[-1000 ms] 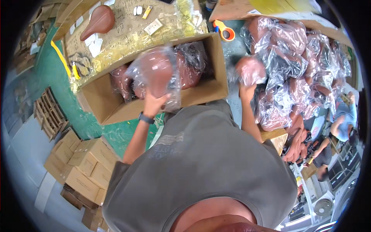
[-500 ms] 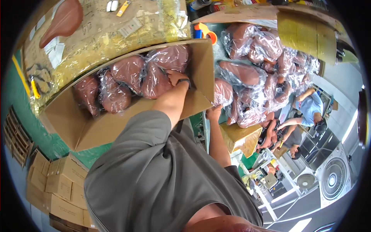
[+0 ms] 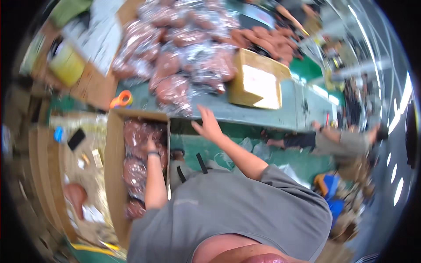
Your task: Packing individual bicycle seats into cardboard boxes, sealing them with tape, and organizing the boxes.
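Observation:
Brown bicycle saddles in clear plastic wrap (image 3: 134, 171) lie in a row inside a long open cardboard box (image 3: 115, 175). My left hand (image 3: 151, 146) reaches down into this box onto the wrapped saddles; its fingers are blurred, and their grip does not show. Over the near edge of the green table my right hand (image 3: 208, 126) is stretched out with fingers apart, holding nothing. Just beyond its fingertips lies a wrapped saddle (image 3: 173, 94), at the front of a large heap of wrapped saddles (image 3: 188, 39).
A yellow-taped carton (image 3: 243, 83) stands on the green table (image 3: 291, 103), with unwrapped saddles (image 3: 267, 41) behind it. An orange tape roll (image 3: 125, 97) sits near the box's far end. Left of the box, a bare saddle (image 3: 76, 196) lies on taped cardboard. Other people work farther off.
My view has swung right, toward the table. My right hand was at a wrapped saddle on the table's edge; now it is apart from it, fingers spread. My left hand stays in the box.

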`<state>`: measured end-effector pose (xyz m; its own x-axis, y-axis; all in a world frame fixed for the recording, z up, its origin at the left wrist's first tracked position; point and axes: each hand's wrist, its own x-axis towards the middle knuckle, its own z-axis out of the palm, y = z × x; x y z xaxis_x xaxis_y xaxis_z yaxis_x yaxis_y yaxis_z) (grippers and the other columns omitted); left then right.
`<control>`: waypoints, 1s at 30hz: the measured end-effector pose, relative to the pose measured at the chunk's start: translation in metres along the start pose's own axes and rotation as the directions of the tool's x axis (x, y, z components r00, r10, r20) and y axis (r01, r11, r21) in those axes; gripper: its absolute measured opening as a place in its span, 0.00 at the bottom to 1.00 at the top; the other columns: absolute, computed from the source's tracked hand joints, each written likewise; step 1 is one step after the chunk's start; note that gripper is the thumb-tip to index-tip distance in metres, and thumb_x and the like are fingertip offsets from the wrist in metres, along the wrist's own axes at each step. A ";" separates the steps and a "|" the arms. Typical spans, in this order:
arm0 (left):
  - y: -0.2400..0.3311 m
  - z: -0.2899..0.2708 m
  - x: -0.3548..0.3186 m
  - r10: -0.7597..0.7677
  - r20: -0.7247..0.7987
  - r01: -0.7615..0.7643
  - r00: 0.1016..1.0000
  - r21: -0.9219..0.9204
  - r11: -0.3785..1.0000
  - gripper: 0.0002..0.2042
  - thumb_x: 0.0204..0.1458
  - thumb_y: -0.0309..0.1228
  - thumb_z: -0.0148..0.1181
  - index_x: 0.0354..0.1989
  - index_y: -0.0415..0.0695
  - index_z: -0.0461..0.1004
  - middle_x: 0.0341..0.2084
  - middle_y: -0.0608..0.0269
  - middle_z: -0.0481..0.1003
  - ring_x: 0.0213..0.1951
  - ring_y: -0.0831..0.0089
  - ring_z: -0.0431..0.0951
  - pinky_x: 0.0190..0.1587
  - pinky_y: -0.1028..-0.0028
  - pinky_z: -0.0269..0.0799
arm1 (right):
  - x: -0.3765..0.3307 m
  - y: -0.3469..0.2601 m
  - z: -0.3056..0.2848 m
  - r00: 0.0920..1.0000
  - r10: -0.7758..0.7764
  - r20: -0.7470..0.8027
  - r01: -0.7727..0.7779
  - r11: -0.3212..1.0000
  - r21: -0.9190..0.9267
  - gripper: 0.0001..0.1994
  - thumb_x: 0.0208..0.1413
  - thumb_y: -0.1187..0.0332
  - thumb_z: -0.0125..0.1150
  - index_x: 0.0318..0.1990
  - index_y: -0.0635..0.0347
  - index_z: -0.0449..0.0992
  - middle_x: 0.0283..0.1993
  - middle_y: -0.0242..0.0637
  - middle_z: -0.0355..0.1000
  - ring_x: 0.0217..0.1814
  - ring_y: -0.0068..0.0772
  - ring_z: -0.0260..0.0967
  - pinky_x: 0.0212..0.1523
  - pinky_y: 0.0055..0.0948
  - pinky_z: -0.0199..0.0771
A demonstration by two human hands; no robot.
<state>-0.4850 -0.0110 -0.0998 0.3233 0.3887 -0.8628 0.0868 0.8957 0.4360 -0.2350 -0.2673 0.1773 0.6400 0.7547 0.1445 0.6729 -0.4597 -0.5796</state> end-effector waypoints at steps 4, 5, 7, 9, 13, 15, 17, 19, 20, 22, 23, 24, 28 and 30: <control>-0.018 0.055 -0.162 0.611 0.198 -0.621 0.767 0.472 0.626 0.48 0.61 0.31 0.74 0.83 0.30 0.48 0.76 0.40 0.64 0.74 0.49 0.69 0.77 0.55 0.65 | -0.265 0.100 -0.076 0.914 0.405 0.004 -0.405 0.913 0.059 0.41 0.57 0.58 0.77 0.76 0.63 0.69 0.73 0.58 0.71 0.75 0.64 0.68 0.78 0.52 0.67; -0.026 0.053 -0.200 0.710 0.238 -0.694 0.662 0.552 0.462 0.45 0.63 0.30 0.72 0.83 0.32 0.50 0.76 0.40 0.64 0.74 0.48 0.69 0.76 0.55 0.65 | -0.343 0.129 -0.090 0.852 0.524 -0.003 -0.524 0.851 -0.032 0.37 0.55 0.61 0.76 0.73 0.64 0.74 0.69 0.60 0.75 0.73 0.66 0.70 0.75 0.53 0.71; -0.048 0.096 -0.283 0.716 0.435 -0.764 0.545 0.610 0.210 0.42 0.65 0.30 0.70 0.83 0.33 0.52 0.75 0.40 0.65 0.73 0.48 0.69 0.76 0.54 0.65 | -0.488 0.174 -0.123 0.511 0.859 -0.036 -0.835 0.486 -0.256 0.21 0.51 0.70 0.70 0.54 0.64 0.79 0.53 0.58 0.79 0.60 0.66 0.76 0.62 0.59 0.79; -0.086 0.137 -0.382 0.832 0.504 -0.715 0.230 0.667 -0.207 0.38 0.66 0.28 0.67 0.81 0.36 0.56 0.74 0.41 0.66 0.73 0.48 0.70 0.75 0.53 0.66 | -0.604 0.181 -0.157 0.422 0.853 -0.307 -0.890 0.326 -0.318 0.19 0.52 0.71 0.74 0.52 0.60 0.79 0.50 0.51 0.77 0.54 0.56 0.77 0.53 0.55 0.80; -0.188 0.200 -0.447 0.362 0.879 -0.883 0.312 0.409 -0.232 0.36 0.65 0.28 0.68 0.80 0.37 0.60 0.74 0.43 0.68 0.73 0.49 0.71 0.74 0.53 0.67 | -0.737 0.147 -0.192 0.163 0.967 -0.196 -0.961 0.111 -0.253 0.34 0.52 0.55 0.83 0.64 0.55 0.76 0.61 0.49 0.75 0.65 0.55 0.74 0.60 0.51 0.80; -0.244 0.229 -0.455 0.087 0.957 -0.933 0.275 0.288 -0.217 0.35 0.64 0.27 0.69 0.79 0.37 0.63 0.72 0.44 0.71 0.71 0.50 0.73 0.73 0.55 0.69 | -0.772 0.143 -0.176 0.172 0.945 -0.276 -0.928 0.062 -0.367 0.47 0.47 0.46 0.86 0.73 0.54 0.70 0.76 0.54 0.66 0.80 0.61 0.63 0.71 0.59 0.74; -0.283 0.252 -0.475 -0.172 0.968 -0.933 0.184 0.116 -0.341 0.36 0.62 0.26 0.71 0.78 0.38 0.64 0.67 0.45 0.76 0.67 0.49 0.77 0.71 0.57 0.71 | -0.768 0.157 -0.167 0.098 0.944 -0.316 -0.949 -0.007 -0.314 0.51 0.45 0.43 0.86 0.75 0.53 0.68 0.81 0.54 0.60 0.84 0.62 0.56 0.75 0.66 0.68; -0.317 0.268 -0.492 -0.314 0.933 -0.913 0.175 0.034 -0.407 0.36 0.61 0.27 0.72 0.78 0.40 0.65 0.65 0.44 0.78 0.66 0.46 0.78 0.70 0.57 0.73 | -0.754 0.189 -0.160 0.054 0.933 -0.356 -0.959 -0.051 -0.278 0.55 0.44 0.40 0.87 0.78 0.53 0.65 0.85 0.55 0.54 0.89 0.63 0.49 0.79 0.72 0.61; -0.330 0.269 -0.497 -0.370 0.909 -0.920 0.190 0.032 -0.391 0.36 0.61 0.27 0.72 0.78 0.40 0.66 0.65 0.44 0.78 0.66 0.46 0.78 0.69 0.56 0.73 | -0.746 0.203 -0.153 0.148 0.926 -0.348 -0.960 0.050 -0.274 0.53 0.45 0.41 0.86 0.77 0.52 0.66 0.85 0.55 0.54 0.89 0.63 0.48 0.79 0.77 0.56; -0.349 0.270 -0.503 -0.476 0.854 -0.929 0.213 0.026 -0.369 0.35 0.60 0.28 0.72 0.76 0.41 0.67 0.64 0.44 0.79 0.66 0.45 0.78 0.67 0.56 0.75 | -0.744 0.225 -0.136 0.249 0.911 -0.328 -0.952 0.168 -0.257 0.52 0.47 0.42 0.85 0.76 0.51 0.66 0.85 0.54 0.54 0.89 0.64 0.47 0.80 0.81 0.50; -0.356 0.265 -0.508 -0.510 0.833 -0.924 0.217 0.006 -0.382 0.34 0.61 0.29 0.71 0.76 0.42 0.67 0.63 0.46 0.80 0.64 0.45 0.79 0.66 0.56 0.76 | -0.745 0.235 -0.128 0.182 0.925 -0.333 -0.949 0.077 -0.306 0.48 0.49 0.43 0.84 0.75 0.52 0.68 0.85 0.54 0.54 0.90 0.64 0.46 0.80 0.81 0.50; -0.355 0.258 -0.506 -0.540 0.815 -0.926 0.210 -0.011 -0.377 0.34 0.61 0.29 0.71 0.76 0.42 0.68 0.62 0.47 0.80 0.64 0.46 0.79 0.66 0.55 0.76 | -0.738 0.246 -0.120 0.115 0.931 -0.346 -0.938 -0.013 -0.348 0.45 0.51 0.44 0.82 0.74 0.52 0.69 0.85 0.53 0.54 0.90 0.64 0.45 0.80 0.81 0.50; -0.316 0.225 -0.504 -0.559 0.768 -0.911 0.312 0.075 -0.406 0.33 0.61 0.31 0.72 0.75 0.45 0.69 0.60 0.50 0.82 0.62 0.47 0.80 0.63 0.55 0.78 | -0.734 0.264 -0.107 0.178 0.863 -0.474 -0.977 0.212 0.019 0.31 0.60 0.47 0.76 0.64 0.57 0.80 0.82 0.55 0.61 0.88 0.66 0.50 0.80 0.77 0.52; -0.301 0.213 -0.489 -0.560 0.768 -0.926 0.311 0.112 -0.362 0.32 0.61 0.31 0.72 0.75 0.46 0.70 0.60 0.50 0.82 0.62 0.47 0.80 0.63 0.55 0.78 | -0.811 0.291 -0.084 0.173 0.840 -0.515 -0.945 0.289 0.154 0.28 0.65 0.49 0.73 0.63 0.60 0.81 0.78 0.56 0.66 0.83 0.63 0.59 0.78 0.67 0.62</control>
<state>-0.4685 -0.5168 0.2456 0.7758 -0.5461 -0.3162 -0.2256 -0.7079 0.6693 -0.5272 -1.0520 -0.0410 0.8667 -0.4965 -0.0489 -0.4674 -0.7738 -0.4274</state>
